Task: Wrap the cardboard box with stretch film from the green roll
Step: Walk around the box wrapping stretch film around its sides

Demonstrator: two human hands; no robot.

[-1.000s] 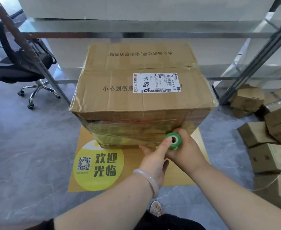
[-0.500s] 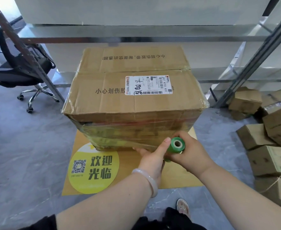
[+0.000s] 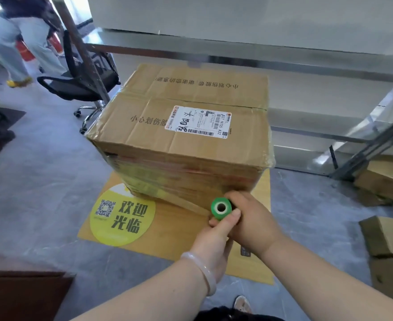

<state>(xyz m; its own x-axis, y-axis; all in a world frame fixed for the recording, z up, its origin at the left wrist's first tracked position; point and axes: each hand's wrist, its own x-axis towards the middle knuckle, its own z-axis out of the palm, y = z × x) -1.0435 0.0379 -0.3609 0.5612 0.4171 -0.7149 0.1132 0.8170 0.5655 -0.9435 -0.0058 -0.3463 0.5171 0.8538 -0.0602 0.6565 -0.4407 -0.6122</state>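
left of cardboard box (image 3: 190, 147): open floor (image 3: 40, 181), I can pass | far-left corner: office chair (image 3: 81, 86) wheels near it | behind: shelf rack (image 3: 306, 66) rails near, tight | right: floor strip free, loose cartons (image 3: 385, 179) beyond | front: mat (image 3: 167, 242) bare | low left: brown surface (image 3: 21, 295) blocks

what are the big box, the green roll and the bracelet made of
The cardboard box looks like brown, likely corrugated cardboard, matt, with creased flaps; its lower sides shine under clear film. The green roll is glossy green plastic film on a pale core, probably cardboard. The bracelet is a smooth, translucent pale ring, perhaps jade or glass; the look leaves it open.
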